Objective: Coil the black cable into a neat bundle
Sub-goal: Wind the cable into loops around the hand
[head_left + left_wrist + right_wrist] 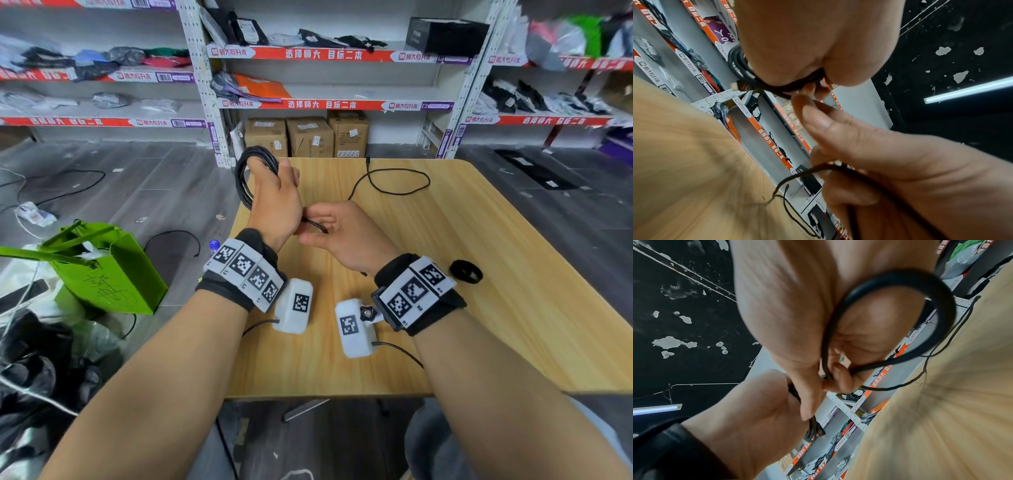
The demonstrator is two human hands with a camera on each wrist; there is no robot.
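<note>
I see my left hand raised above the far left corner of the counter. Its fingers are curled around several loops of the black cable, and the loops hang over the hand on its outer side. In the left wrist view the same loops run across the palm under the bent fingers.

My right hand is just beside the left one, almost touching its wrist. Its thumb and first finger pinch one strand of the cable, and the other fingers are loosely bent. The free rest of the cable lies on the counter beyond the hands, where it makes one wide curve, and its plug end is near the far edge.

A small black ring lies on the counter, near my right wrist. On the floor to the left stands a green paper bag.
</note>
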